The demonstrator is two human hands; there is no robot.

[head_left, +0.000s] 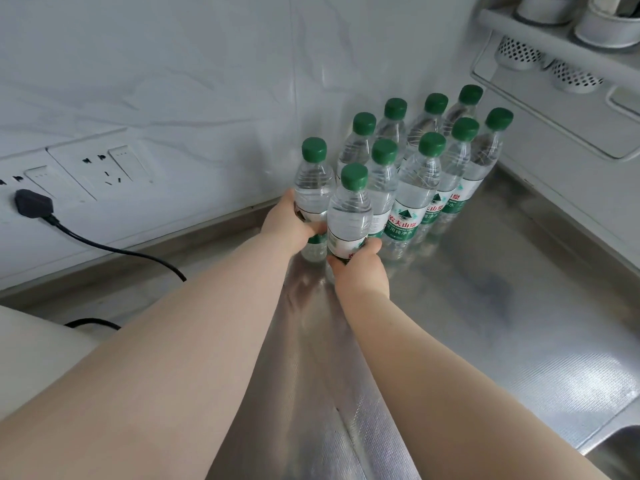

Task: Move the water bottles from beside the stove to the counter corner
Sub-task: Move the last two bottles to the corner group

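Several clear water bottles with green caps (420, 188) stand grouped in the corner of the steel counter (485, 289). My left hand (287, 220) grips one bottle (313, 188) at its label, at the left front of the group. My right hand (362, 271) grips another bottle (349, 216) low on its body, just in front of the group. Both held bottles are upright and close against the others; whether their bases touch the counter is hidden by my hands.
Wall sockets (104, 168) with a black plug and cable (33, 204) sit at the left. A white appliance (34, 355) is at the lower left. A wall rack with perforated cups (554, 64) hangs at the upper right. A sink edge (620, 448) shows at the lower right.
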